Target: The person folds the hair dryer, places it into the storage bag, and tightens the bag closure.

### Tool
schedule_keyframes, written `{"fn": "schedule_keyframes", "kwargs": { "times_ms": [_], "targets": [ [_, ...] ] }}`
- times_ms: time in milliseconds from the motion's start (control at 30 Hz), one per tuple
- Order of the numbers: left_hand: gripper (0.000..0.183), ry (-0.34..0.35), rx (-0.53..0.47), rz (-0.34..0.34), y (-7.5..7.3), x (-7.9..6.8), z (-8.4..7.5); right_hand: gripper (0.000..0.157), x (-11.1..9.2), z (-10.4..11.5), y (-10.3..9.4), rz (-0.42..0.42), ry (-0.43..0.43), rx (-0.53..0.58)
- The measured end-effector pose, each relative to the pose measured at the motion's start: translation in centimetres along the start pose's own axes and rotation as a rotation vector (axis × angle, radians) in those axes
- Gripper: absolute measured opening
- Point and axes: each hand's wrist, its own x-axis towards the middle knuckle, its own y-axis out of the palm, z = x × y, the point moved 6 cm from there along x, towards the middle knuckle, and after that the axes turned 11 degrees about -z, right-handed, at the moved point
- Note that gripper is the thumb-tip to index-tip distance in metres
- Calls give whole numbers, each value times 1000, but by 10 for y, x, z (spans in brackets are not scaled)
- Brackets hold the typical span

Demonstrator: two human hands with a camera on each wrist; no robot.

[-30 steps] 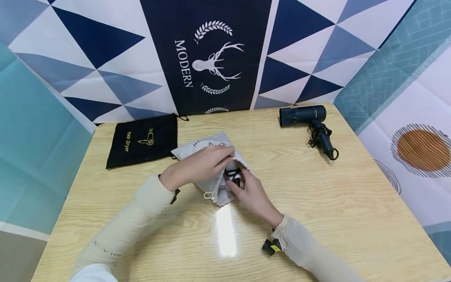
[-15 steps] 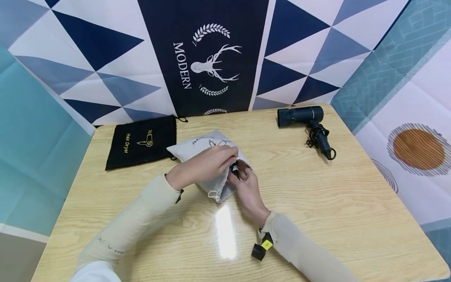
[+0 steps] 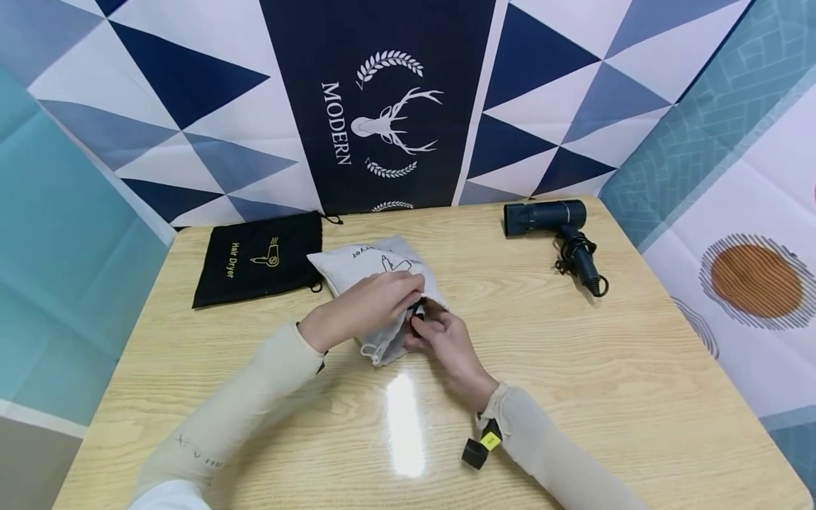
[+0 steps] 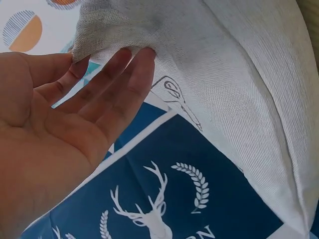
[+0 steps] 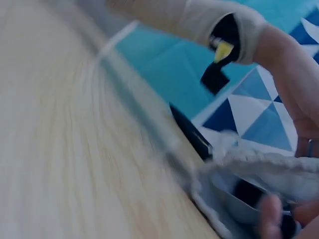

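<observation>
Grey drawstring bag (image 3: 349, 273) takes centre stage, on the table (image 3: 574, 368) just right of the black pouch (image 3: 258, 261)! Left hand (image 3: 365, 301) pinches the bag's rim between thumb and fingers. Right hand (image 3: 454, 350), farther right of the pouch, has fingers part-curled in the mouth against a dark item (image 5: 248, 193); gripping or merely pressing, I can't tell. Watch that cloth: should the pinch slip, the rim could sag over those fingers, and the looped drawcord (image 3: 368, 350) might snag one. Inside the bag, only that dark item shows. Black pouch lies flat, contents unseen, and well right of it sits a dark hair dryer (image 3: 551, 217), cord bundled at its handle.
</observation>
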Motion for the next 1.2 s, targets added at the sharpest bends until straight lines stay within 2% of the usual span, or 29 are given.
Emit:
{"fn": "schedule_keyframes", "kwargs": {
  "times_ms": [133,200,300,433,633,767,867,1000,1100,1200],
  "targets": [
    [17,25,-15,0,3,-5,-5,45,-1,-6,4,-33,24,223],
    [17,35,-26,-3,3,-6,-6,45,-1,-9,7,-44,25,291],
    [18,37,-23,-10,2,-7,-4,44,0,-14,13,-29,48,338],
    [17,21,-2,-7,0,-7,0,41,1,-15,15,14,90,294],
    [13,6,45,14,4,-9,3,36,-7,-9,-1,70,101,117],
    [9,5,66,9,6,-14,6,30,-10,0,-16,100,54,-73],
    [9,18,63,-6,6,-23,9,23,-6,11,-29,75,-53,-257],
    [12,4,77,-58,3,-39,13,14,3,32,-49,-47,-301,-515],
    [14,-63,108,-122,-1,-55,19,20,10,45,-60,-101,-453,-690],
    [15,-154,141,-169,-3,-71,24,34,16,50,-64,-49,-532,-821]
  ]
}}
